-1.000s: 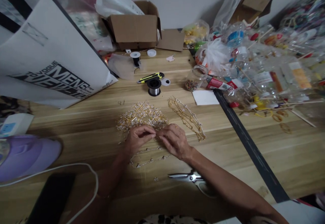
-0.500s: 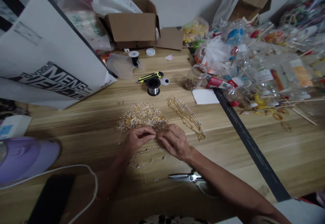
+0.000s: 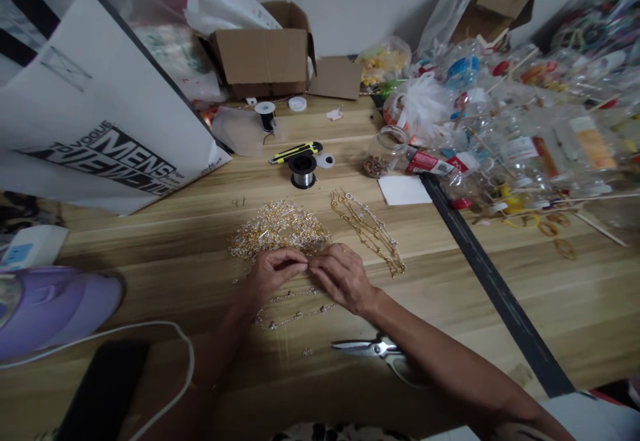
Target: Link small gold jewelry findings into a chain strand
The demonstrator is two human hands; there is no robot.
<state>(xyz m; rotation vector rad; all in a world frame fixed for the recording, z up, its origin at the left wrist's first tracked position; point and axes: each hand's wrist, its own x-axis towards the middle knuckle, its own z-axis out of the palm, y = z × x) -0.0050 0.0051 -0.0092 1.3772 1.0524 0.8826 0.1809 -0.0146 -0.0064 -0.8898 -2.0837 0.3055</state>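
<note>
Looking closely at fingertips (image 3: 300,266) that hide their small work

We see the left hand (image 3: 273,274) and the right hand (image 3: 344,277) almost meeting, tip to tip. The grip of each one is closed in a pinch, but what is between the fingers we cannot make out. Just below them, the silver chain (image 3: 299,315) lies in a loop on the tabletop (image 3: 420,294); its right part passes out of our sight beneath the right hand. Behind, the heap of gold and silver pieces (image 3: 280,227) has its near edge partly covered by the hands. The scissors (image 3: 383,347) are near the right forearm (image 3: 440,354), which hides some of their handle. At the left edge, we find a purple object (image 3: 55,307) cut off, and a dark flat object (image 3: 105,387) in shadow, cut by the lower edge.
</note>
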